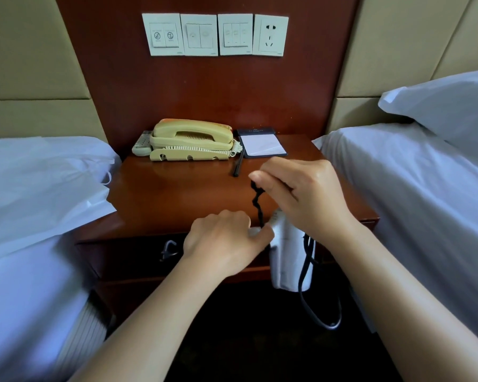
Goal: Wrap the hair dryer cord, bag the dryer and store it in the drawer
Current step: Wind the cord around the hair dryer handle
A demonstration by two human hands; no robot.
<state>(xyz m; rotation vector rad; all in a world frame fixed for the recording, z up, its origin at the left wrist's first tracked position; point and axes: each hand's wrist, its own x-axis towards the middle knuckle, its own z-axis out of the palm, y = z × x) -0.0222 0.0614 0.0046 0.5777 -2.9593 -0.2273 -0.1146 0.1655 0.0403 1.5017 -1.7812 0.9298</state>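
White hair dryer (290, 260) hangs just off the counter's (177, 194) front edge, one end held in the curled fingers of the left hand (221, 238). Above it the right hand (301, 194) pinches the black cord (257, 202), seemingly between thumb and forefinger.
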